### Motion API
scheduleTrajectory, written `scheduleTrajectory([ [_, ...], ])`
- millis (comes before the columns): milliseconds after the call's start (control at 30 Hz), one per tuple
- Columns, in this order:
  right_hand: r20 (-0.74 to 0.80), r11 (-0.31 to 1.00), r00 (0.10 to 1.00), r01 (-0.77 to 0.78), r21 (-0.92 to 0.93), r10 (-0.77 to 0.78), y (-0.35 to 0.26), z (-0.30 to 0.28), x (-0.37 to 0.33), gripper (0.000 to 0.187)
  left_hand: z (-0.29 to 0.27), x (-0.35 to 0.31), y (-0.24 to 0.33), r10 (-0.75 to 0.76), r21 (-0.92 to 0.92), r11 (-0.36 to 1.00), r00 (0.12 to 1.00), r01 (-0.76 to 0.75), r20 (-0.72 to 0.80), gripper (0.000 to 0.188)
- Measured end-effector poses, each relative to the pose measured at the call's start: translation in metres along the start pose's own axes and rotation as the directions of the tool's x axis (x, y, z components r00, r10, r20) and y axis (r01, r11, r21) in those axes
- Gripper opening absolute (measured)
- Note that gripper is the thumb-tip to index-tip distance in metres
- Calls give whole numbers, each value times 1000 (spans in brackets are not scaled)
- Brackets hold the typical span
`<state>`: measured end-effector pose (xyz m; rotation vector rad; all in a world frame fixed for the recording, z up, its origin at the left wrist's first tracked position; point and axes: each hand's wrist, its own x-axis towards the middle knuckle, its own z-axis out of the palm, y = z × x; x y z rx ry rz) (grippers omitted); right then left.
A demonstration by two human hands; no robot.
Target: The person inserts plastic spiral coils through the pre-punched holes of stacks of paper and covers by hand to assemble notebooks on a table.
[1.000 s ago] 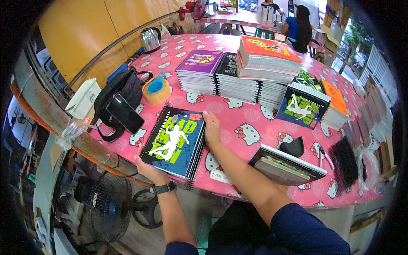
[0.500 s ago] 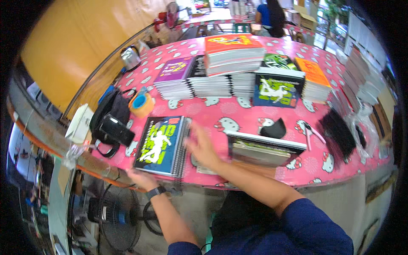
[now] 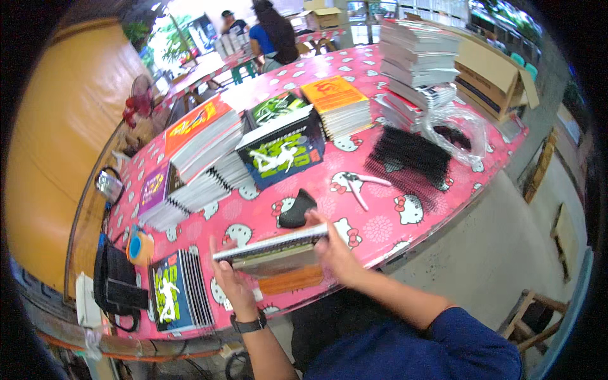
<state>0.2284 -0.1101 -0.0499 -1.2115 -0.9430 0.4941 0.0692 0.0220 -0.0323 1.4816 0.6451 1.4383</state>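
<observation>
A thick notebook (image 3: 278,254) with a white page edge and a dark strip along its top stands on its long side near the table's front. My left hand (image 3: 235,290) holds its left end, thumb in front and blurred fingers behind. At its right end, my right hand (image 3: 337,252) is closed round the corner. An orange-brown wooden block (image 3: 291,280) lies just below it. A small black curved object (image 3: 296,210) sits behind. Left of my left hand is a pile of spiral-bound notebooks (image 3: 170,297) with blue and green covers.
Stacks of notebooks, including an orange-covered stack (image 3: 334,101) and a propped blue one (image 3: 284,152), line the far side. Pink-handled pliers (image 3: 360,186) lie near black binding coils (image 3: 410,158). Tape rolls (image 3: 139,246) and a black bag (image 3: 114,278) are left. Two people sit beyond.
My view has swung right. Both hands have left the spiral-bound pile on the left and now grip the ends of the upright notebook.
</observation>
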Motion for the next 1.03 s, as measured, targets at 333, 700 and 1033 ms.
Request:
scheduleTrajectory([
  [333, -146, 308, 956, -62, -949, -256, 40, -186, 90, 11, 14, 15, -1, -217, -251, 953, 963, 172, -162, 14],
  [700, -42, 51, 981, -52, -997, 189, 44, -189, 109, 29, 8, 13, 4, -55, -122, 992, 954, 20, -294, 25],
  [1033, -184, 105, 902, -242, -964, 391, 23, -183, 118, 30, 84, -28, 63, -296, 782, 475, 763, -404, 574, 93],
])
